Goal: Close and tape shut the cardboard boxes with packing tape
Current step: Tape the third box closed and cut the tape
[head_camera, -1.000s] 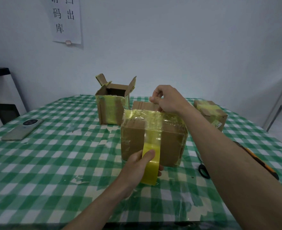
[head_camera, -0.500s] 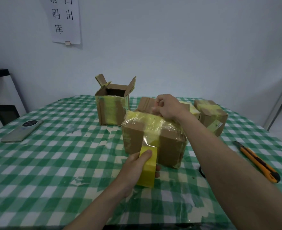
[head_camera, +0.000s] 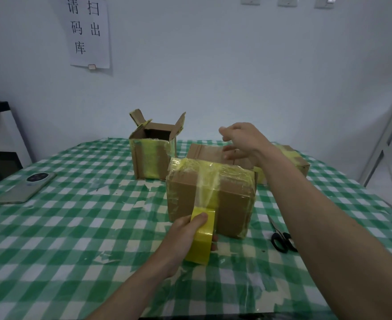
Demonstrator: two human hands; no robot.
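A closed cardboard box (head_camera: 233, 204) wrapped in yellowish tape stands in the middle of the checked table. My left hand (head_camera: 184, 236) grips a yellow tape roll (head_camera: 200, 236) at the box's near face, and a strip of tape runs from the roll up over the box top. My right hand (head_camera: 242, 139) hovers above and behind the box with fingers loosely spread, holding nothing. An open box (head_camera: 152, 155) with raised flaps stands behind to the left. A flat box (head_camera: 210, 153) lies behind the near one, and a taped box (head_camera: 295, 161) sits at the back right.
Black-handled scissors (head_camera: 280, 241) lie on the green checked tablecloth (head_camera: 63, 227) right of the box, partly under my right forearm. A phone (head_camera: 26, 188) rests at the left edge. A paper sign (head_camera: 87, 31) hangs on the wall; a white frame (head_camera: 389, 146) stands right.
My right hand let go of the box top and lifted up and back. The box now sits level on the table. My left hand keeps the tape roll at the near face.
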